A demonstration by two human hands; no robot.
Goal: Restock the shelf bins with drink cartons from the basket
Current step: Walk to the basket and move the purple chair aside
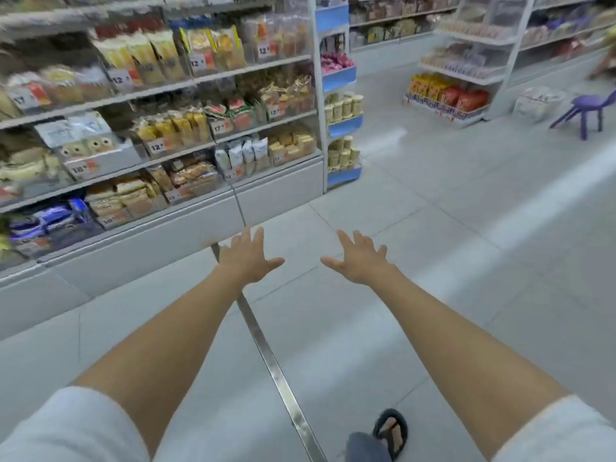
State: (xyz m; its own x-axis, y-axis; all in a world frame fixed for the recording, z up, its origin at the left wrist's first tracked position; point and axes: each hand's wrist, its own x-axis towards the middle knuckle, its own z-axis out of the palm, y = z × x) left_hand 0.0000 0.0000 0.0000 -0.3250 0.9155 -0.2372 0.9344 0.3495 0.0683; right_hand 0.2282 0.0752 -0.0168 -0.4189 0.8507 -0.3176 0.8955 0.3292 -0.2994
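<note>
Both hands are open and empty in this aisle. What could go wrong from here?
The sandalled foot is beside the metal floor strip; it might catch on it and trip the person. The left hand and right hand hold nothing, so restocking may be delayed.

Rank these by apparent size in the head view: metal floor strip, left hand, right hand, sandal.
1. metal floor strip
2. left hand and right hand, too alike to rank
3. sandal

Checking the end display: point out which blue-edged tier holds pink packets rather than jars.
The tier directly above the two jar tiers: its pink packets stand out, while both tiers below it carry pale jars.
</note>
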